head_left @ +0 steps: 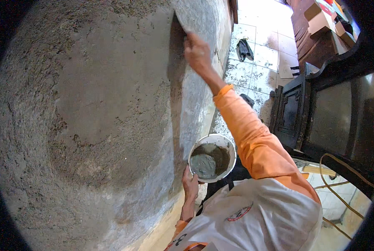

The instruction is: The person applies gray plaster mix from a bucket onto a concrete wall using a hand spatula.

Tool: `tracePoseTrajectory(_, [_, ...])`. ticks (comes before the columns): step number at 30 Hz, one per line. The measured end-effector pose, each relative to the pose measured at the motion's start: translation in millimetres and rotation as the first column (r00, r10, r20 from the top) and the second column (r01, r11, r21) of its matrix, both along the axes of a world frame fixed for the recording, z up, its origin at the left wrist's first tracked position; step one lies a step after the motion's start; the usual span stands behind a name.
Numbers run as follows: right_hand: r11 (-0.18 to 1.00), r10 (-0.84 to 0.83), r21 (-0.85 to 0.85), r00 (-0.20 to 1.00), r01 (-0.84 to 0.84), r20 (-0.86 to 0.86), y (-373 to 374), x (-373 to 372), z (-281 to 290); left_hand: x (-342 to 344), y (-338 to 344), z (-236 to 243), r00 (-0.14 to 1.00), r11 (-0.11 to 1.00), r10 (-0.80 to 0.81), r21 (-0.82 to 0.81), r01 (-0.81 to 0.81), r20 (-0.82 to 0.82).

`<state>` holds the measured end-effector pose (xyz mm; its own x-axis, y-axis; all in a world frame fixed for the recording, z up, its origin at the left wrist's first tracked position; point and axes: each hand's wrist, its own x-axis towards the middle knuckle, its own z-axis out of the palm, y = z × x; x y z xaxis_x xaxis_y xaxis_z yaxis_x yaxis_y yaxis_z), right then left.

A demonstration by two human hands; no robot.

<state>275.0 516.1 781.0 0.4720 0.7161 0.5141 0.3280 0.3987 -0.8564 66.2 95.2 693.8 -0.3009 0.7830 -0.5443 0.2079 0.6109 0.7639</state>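
Wall [23, 125], far left: coarse grey, looks unsmoothed. Middle: flatter smooth patch [111, 62], seemingly mostly done, lower edge pitted and ragged. Right of it: pale strip [193, 90], looks uncoated. Probably part-way; rough margins left. Left hand [190, 185] low by wall, fingers clamped on near-left side of white bucket [215, 138]; mortar [203, 165] remains inside. Right hand [197, 52] blurred, arm stretched up and forward, gripping thin tool [182, 23] at smooth patch's upper right; can't tell if blade touches.
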Motion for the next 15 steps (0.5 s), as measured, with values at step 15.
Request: tracePoseTrajectory(15, [0.988, 0.064, 0.124, 0.979, -0.089, 0.194, -72.6, 19.2, 10.1, 23.2, 4.9, 12.9, 0.996, 0.994, 0.043, -0.103, -0.034, 0.083])
